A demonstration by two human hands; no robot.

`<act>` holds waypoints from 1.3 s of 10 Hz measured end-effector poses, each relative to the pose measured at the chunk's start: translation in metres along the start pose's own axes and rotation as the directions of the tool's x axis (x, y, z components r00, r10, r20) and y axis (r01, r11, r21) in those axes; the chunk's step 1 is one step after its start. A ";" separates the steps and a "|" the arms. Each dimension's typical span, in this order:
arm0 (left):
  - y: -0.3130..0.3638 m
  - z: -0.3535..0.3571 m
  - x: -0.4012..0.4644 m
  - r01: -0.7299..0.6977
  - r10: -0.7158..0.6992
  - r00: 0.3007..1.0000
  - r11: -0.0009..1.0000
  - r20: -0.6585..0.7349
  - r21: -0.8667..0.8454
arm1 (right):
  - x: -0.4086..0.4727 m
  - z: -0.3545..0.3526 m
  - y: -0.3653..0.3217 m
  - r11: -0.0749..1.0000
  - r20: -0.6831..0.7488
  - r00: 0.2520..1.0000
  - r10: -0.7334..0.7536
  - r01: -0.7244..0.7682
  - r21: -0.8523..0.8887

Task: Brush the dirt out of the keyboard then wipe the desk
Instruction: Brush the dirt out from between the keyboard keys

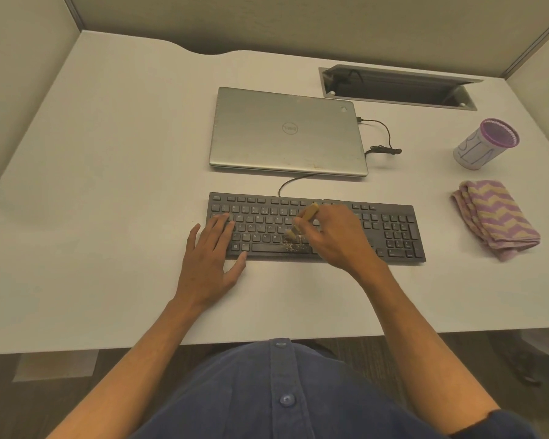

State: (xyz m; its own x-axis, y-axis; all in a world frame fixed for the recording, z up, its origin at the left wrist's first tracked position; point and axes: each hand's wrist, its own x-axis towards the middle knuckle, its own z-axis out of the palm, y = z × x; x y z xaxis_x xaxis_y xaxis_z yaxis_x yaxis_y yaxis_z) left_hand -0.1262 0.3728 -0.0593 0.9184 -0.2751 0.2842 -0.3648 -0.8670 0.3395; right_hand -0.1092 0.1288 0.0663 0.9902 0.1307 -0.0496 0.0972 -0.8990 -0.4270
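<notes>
The left hand (211, 251) is lying flat with straight fingers on the near-left end of the black corded keyboard (314, 228), steadying it. The right hand (336, 234) is gripping a small wooden-handled brush (298, 224), blurred but seemingly sweeping the middle keys; brushing is the step underway. Pale grit (293, 247) is gathering by the spacebar, so the next strokes need to carry it onto the white counter (108, 185). Right of the keyboard, a folded purple-and-tan zigzag cloth (495, 218) is waiting for wiping.
</notes>
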 end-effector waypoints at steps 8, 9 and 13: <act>-0.001 0.001 -0.001 -0.005 0.005 1.000 1.000 -0.002 0.002 | 0.009 0.009 -0.004 0.995 0.090 0.994 -0.068 0.074 -0.063; 0.000 0.001 0.000 -0.005 0.005 1.000 1.000 0.002 0.000 | 0.010 0.008 -0.005 0.996 0.030 0.996 -0.079 0.080 -0.045; -0.001 0.001 0.000 -0.006 0.006 1.000 1.000 0.005 0.001 | 0.014 0.009 -0.013 0.999 0.061 0.997 -0.040 0.038 0.038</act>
State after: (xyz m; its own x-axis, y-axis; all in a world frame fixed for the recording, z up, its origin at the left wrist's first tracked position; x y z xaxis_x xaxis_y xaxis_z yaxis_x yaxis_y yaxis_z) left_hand -0.1261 0.3729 -0.0604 0.9168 -0.2826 0.2821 -0.3705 -0.8656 0.3369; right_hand -0.0971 0.1457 0.0633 0.9775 0.1920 -0.0876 0.1309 -0.8770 -0.4623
